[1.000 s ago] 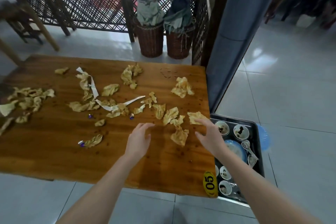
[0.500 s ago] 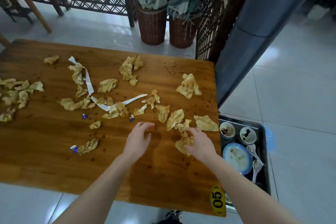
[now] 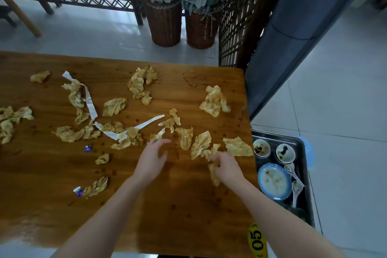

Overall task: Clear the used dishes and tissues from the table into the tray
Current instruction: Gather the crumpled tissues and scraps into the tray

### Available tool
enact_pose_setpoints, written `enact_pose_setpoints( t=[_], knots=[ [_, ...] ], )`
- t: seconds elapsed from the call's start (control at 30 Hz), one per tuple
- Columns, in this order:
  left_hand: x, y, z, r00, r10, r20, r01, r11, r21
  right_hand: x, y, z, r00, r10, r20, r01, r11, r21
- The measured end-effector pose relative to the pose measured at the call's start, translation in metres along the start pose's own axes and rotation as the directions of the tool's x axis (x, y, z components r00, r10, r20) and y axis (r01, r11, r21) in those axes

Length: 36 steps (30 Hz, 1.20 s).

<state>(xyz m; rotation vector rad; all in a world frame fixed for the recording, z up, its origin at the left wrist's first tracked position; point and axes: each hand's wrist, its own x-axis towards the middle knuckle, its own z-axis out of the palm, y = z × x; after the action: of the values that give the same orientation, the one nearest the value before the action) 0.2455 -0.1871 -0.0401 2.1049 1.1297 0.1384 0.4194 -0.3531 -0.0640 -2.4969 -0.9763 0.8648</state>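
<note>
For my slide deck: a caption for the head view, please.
Right hand grips a crumpled tissue on the littered table, tray of used dishes alongside.

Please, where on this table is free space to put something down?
The table is bare between the two forearms, down to the 05 sticker, and in a strip along its far edge. The middle band of tissues, ahead of the left hand and right hand, is crowded; the tray is packed with dishes.

The right hand (image 3: 227, 168) hides most of the crumpled yellowish tissue (image 3: 214, 177) it grips, the near end of the dark metal tray (image 3: 278, 135) sits hidden behind the forearm, and the brown wooden table (image 3: 188, 216) runs off-frame left, its near rim blurred.
</note>
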Motion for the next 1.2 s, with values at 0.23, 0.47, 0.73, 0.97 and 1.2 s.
enact_pose_setpoints(
  t=[0.23,0.47,0.73,0.97,1.2],
  knots=[
    [0.033,0.007,-0.008,0.994,0.090,0.056,-0.091,0.995,0.028,0.016,-0.026,-0.026,0.983,-0.059,-0.175,0.063,0.998,0.017],
    [0.044,0.005,-0.012,0.994,0.096,0.061,-0.093,0.994,-0.052,0.043,-0.036,-0.014,0.999,0.008,-0.047,-0.020,0.966,-0.258],
    [0.050,-0.005,-0.013,0.995,0.096,0.037,-0.094,0.994,-0.055,0.051,-0.034,0.012,0.996,-0.004,0.085,0.026,0.964,-0.266],
    [0.050,-0.002,-0.005,0.991,0.109,0.077,-0.105,0.993,-0.053,0.047,-0.029,0.009,0.999,-0.049,-0.014,0.048,0.993,-0.106],
    [0.055,0.015,0.003,0.983,0.160,0.092,-0.155,0.986,-0.057,0.044,-0.019,-0.022,0.979,-0.026,-0.202,0.029,0.999,0.014]
  ],
)
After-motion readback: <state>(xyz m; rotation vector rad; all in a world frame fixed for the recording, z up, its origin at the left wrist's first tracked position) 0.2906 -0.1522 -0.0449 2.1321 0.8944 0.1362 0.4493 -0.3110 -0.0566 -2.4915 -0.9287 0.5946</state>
